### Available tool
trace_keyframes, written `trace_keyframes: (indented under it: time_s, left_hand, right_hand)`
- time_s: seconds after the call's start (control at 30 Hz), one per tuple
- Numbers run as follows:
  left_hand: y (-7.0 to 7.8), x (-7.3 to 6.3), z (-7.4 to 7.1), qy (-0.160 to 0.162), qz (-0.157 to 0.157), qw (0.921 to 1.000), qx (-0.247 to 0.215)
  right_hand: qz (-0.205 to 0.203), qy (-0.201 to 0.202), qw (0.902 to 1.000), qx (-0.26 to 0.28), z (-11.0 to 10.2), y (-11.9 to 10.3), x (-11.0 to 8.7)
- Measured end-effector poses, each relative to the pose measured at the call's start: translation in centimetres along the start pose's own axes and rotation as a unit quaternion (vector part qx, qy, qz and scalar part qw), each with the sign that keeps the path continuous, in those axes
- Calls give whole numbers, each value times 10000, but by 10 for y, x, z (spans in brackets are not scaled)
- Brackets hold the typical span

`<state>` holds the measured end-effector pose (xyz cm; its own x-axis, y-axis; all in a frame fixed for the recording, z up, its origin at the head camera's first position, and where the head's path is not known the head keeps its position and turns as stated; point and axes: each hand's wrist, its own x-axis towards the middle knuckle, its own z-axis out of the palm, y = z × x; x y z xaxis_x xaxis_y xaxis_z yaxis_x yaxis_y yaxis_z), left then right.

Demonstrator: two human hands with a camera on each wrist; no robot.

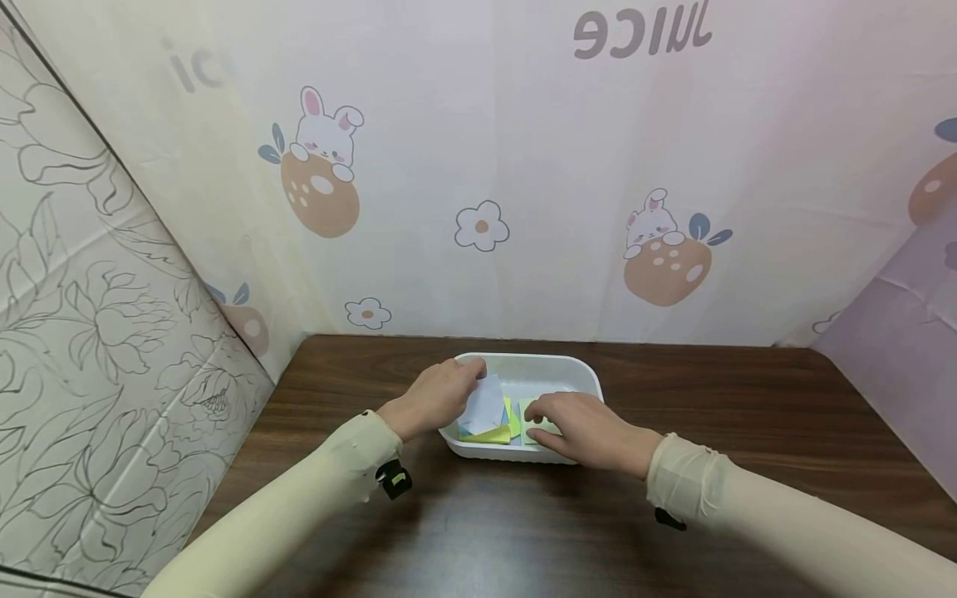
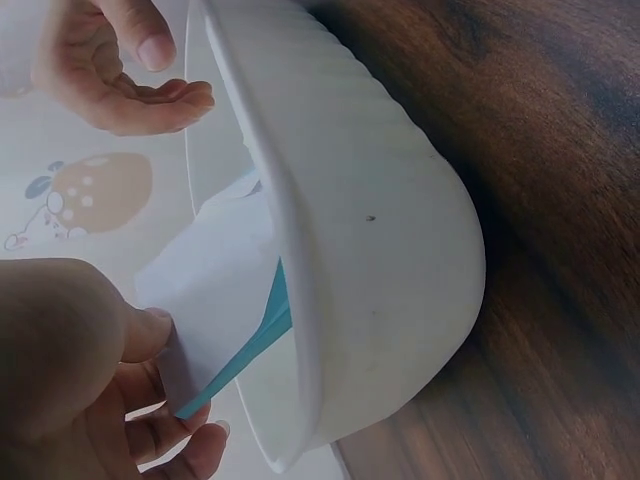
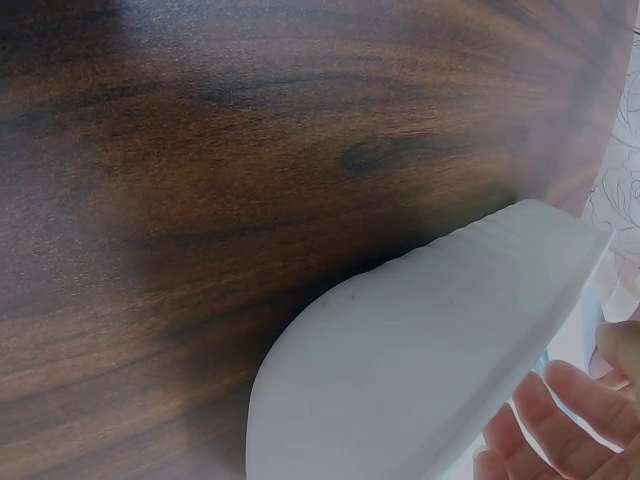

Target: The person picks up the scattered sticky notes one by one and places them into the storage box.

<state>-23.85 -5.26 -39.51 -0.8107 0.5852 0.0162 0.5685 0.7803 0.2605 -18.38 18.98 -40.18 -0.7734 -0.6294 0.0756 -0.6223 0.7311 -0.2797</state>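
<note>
A white plastic basket (image 1: 557, 366) with rounded corners stands on the table. At its left side my left hand (image 1: 441, 397) pinches a white paper sheet (image 1: 486, 405) by its edge. In the left wrist view, a teal paper (image 2: 262, 335) lies against that sheet's underside, and its corner reaches the same fingers. Yellow paper (image 1: 489, 435) and pale green paper (image 1: 529, 407) lie inside the basket. My right hand (image 1: 591, 428) hovers over the basket's right part, fingers loosely bent, with nothing visible between them. This hand covers part of the pale green paper.
The basket rests on a dark brown wood-grain table (image 1: 718, 415). A pale wall covering (image 1: 419, 166) with rabbit and fruit prints hangs behind it, and a flower-patterned covering (image 1: 112, 332) stands at the left.
</note>
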Motion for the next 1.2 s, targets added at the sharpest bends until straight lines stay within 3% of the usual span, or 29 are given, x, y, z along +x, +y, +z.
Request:
trace_keyframes:
  time_s: [0.33, 0.87, 1.2]
  left_hand:
    - [1, 2, 6, -103, -75, 9998, 120]
    - [-1, 4, 14, -46, 176, 9986, 505]
    - [-2, 6, 18, -164, 124, 9983, 550]
  right_hand:
    - [78, -64, 9999, -15, 1, 0, 1]
    - [63, -48, 10000, -22, 1, 1, 0]
    - [22, 5, 10000, 3, -1, 0, 0]
